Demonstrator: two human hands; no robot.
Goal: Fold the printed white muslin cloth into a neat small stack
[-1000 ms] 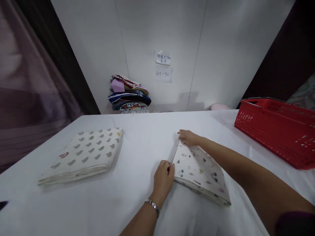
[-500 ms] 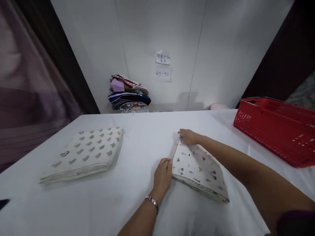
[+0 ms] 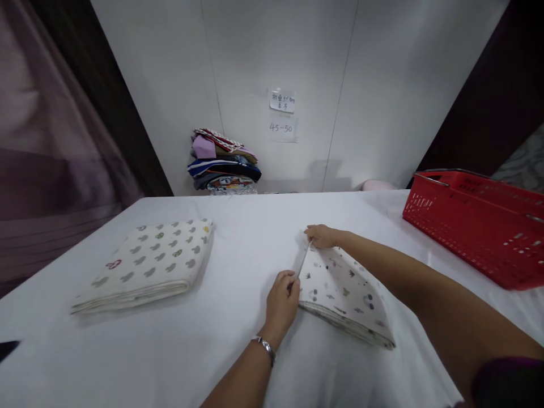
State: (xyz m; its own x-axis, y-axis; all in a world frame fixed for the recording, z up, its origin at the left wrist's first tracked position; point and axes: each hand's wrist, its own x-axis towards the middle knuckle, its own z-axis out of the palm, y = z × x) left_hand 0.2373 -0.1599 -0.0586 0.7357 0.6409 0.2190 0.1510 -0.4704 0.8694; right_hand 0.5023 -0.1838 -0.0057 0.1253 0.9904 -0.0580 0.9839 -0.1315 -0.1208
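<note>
A folded white cloth [image 3: 344,289] with small coloured prints lies on the white table, right of centre. At its near left corner, my left hand [image 3: 283,300] pinches the edge between thumb and fingers; a metal watch band circles that wrist. Farther up, my right hand [image 3: 322,236] grips the far left corner of the same cloth, its fingers closed over the fabric. Between both hands the left edge is drawn straight and slightly raised. To the left sits another folded cloth [image 3: 153,260], white with grey rabbit-head shapes and a few coloured ones, touched by neither hand.
A red plastic basket [image 3: 476,226] with a metal handle stands on the right of the white table [image 3: 238,351]. Beyond the far edge rises a pile of folded fabrics [image 3: 224,164]. Two paper notes [image 3: 283,116] hang on the wall. A purple curtain [image 3: 55,158] hangs at left.
My right hand has shifted slightly left with the far corner, and the left edge of the cloth is lifted a little more. The other folded cloth lies as before.
</note>
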